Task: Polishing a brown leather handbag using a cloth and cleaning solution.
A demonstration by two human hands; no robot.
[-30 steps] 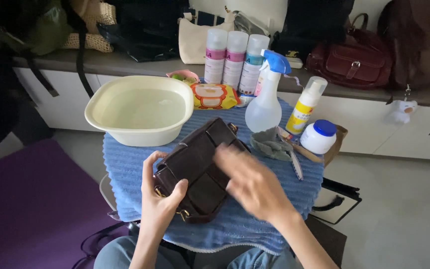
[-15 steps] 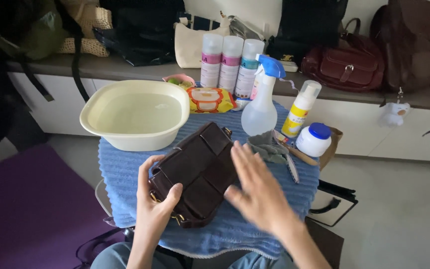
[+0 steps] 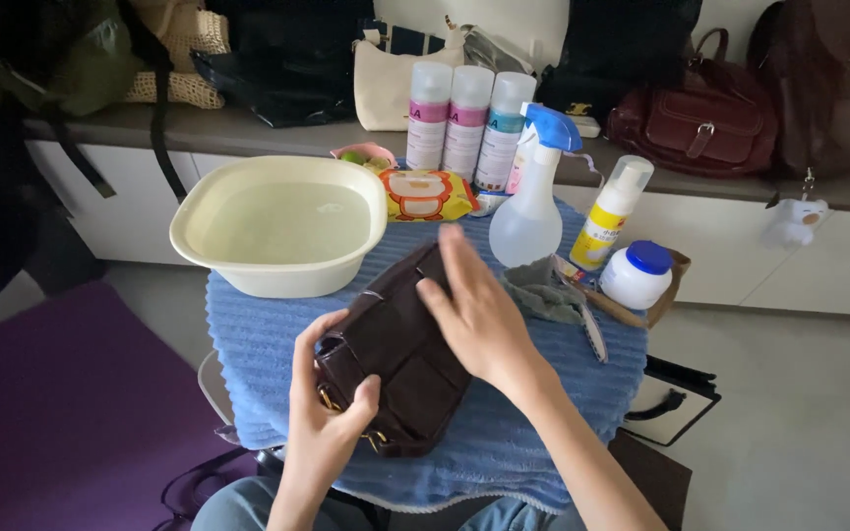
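Your left hand (image 3: pixel 325 418) grips the near end of the dark brown bag (image 3: pixel 395 362), thumb on its top face and fingers curled round its left edge. Your right hand (image 3: pixel 479 313) lies open and flat on the bag's upper face, fingers stretched toward its far end.

The bag lies aslant on the blue towel (image 3: pixel 543 413) that covers the small table, its far end pointing toward the spray bottle (image 3: pixel 531 206). Gold-coloured fittings show at its near edge, just beside your left hand.

To the left of the bag, on the towel, stands a cream basin (image 3: pixel 282 236) holding clear liquid; its wall is near the bag's far end, though you cannot tell whether the two touch. Behind the basin lies a yellow-and-orange wipes pack (image 3: pixel 427 194), partly covering a pink dish (image 3: pixel 364 153).

At the back of the table stand three spray cans (image 3: pixel 466 123) in a row, two banded pink and one banded blue-green. The spray bottle, clear with a blue-and-white head, stands in front of them. To its right stands a yellow pump bottle (image 3: pixel 610 214), and beside that a white jar (image 3: pixel 638 274) with a blue lid, resting in a brown tray (image 3: pixel 669 295). A grey cloth (image 3: pixel 545 293) lies crumpled just beside your right hand, between the bag and the jar.

Behind the table runs a counter (image 3: pixel 248 128) carrying several handbags, among them a dark red handbag (image 3: pixel 696 128). A purple mat (image 3: pixel 61 413) lies on the floor to the left.
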